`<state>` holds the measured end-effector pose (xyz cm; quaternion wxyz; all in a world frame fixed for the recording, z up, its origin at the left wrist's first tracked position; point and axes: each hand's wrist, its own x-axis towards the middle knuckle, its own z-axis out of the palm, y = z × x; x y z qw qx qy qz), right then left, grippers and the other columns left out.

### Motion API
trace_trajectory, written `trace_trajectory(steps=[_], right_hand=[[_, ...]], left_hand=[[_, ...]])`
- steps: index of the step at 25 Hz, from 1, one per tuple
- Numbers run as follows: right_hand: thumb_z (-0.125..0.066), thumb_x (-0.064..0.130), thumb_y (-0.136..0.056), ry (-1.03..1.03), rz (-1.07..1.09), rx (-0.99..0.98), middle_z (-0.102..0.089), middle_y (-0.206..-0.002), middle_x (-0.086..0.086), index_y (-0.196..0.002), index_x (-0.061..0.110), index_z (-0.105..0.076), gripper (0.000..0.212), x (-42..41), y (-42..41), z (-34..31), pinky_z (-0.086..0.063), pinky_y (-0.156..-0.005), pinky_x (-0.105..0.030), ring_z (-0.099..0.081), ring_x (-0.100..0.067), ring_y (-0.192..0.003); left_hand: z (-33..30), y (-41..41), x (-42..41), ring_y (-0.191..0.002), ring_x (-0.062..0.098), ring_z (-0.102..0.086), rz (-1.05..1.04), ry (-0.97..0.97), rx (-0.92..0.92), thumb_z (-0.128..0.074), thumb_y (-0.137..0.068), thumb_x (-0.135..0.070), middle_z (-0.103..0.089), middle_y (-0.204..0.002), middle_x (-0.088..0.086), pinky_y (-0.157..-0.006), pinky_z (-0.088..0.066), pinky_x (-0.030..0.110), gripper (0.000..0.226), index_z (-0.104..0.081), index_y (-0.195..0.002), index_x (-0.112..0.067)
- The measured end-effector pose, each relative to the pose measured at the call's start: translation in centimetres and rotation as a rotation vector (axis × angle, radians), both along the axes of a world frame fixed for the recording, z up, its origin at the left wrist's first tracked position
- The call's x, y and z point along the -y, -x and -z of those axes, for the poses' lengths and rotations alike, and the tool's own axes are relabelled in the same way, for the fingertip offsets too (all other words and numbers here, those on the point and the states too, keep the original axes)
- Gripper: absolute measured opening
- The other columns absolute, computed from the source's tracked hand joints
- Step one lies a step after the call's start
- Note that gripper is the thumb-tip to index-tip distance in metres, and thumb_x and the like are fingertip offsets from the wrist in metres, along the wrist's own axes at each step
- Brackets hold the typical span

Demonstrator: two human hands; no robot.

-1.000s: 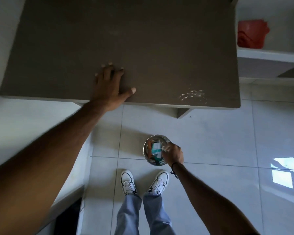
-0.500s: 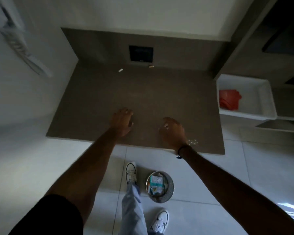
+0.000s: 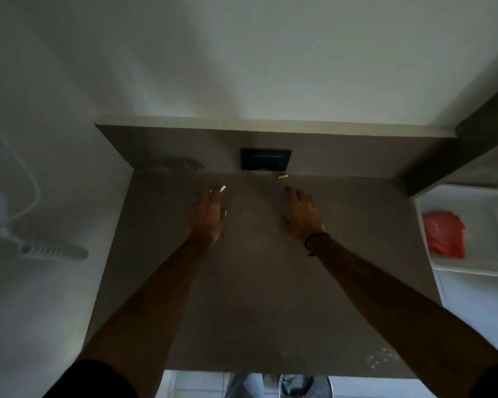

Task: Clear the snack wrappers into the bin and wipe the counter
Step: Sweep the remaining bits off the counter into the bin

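Both arms stretch across the brown counter point(image 3: 256, 282) toward its back edge. My left hand point(image 3: 209, 216) lies flat with fingers apart, its fingertips just short of a small white scrap point(image 3: 222, 188). My right hand point(image 3: 301, 215) is open too, its forefinger pointing at a small tan scrap point(image 3: 282, 176) that lies against the backsplash. Neither hand holds anything. The rim of the metal bin point(image 3: 305, 384), with wrappers inside, shows on the floor below the counter's front edge. Pale crumbs point(image 3: 378, 359) dot the counter's near right corner.
A black socket plate point(image 3: 266, 159) sits in the backsplash. To the right, a white shelf point(image 3: 472, 268) holds a folded red cloth point(image 3: 444, 238). A white hose with a ribbed handle point(image 3: 55, 251) hangs at the left wall. My trouser leg point(image 3: 245, 386) is beside the bin.
My right hand left the bin on the floor and came up over the counter. Both hands then reached forward to the back edge, and the view tilted up.
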<state>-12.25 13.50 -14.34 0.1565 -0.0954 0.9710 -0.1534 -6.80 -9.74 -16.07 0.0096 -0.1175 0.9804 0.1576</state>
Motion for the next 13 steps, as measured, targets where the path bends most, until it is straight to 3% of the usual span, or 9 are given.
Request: trace_trajectory(steps=[4, 8, 13], right_hand=[[-0.051, 0.008, -0.093, -0.094, -0.072, -0.012, -0.03, -0.155, -0.015, -0.155, 0.015, -0.024, 0.068, 2.7, 4.7, 0.1, -0.048, -0.101, -0.057, -0.043, -0.043, -0.129], [-0.051, 0.0, -0.093, -0.224, -0.094, -0.043, -0.028, -0.155, -0.016, -0.147, 0.007, -0.041, 0.055, 3.1, 6.6, 1.5, -0.051, -0.099, -0.055, -0.045, -0.041, -0.126], [-0.05, 0.009, -0.098, -0.165, -0.026, -0.105, -0.052, -0.132, -0.022, -0.12, 0.0, -0.064, 0.028, 1.8, 7.1, 2.1, -0.054, -0.092, -0.048, -0.059, -0.042, -0.112]], left_hand=[[1.1, 3.9, 0.9, -0.122, 0.036, -0.057, -0.007, -0.104, -0.059, -0.063, -0.091, -0.014, -0.059, -0.135, 0.016, -0.107, -0.049, 0.044, 0.042, -0.06, -0.133, -0.01], [2.1, 5.6, 1.3, -0.112, 0.034, -0.06, -0.06, -0.15, -0.062, -0.056, -0.095, -0.011, -0.066, -0.118, 0.017, -0.096, -0.049, 0.043, 0.023, -0.072, -0.112, -0.008], [2.2, 4.4, 1.4, -0.105, 0.037, -0.061, -0.045, -0.174, -0.059, -0.057, -0.092, -0.006, -0.067, -0.109, 0.019, -0.093, -0.052, 0.044, 0.019, -0.073, -0.101, -0.007]])
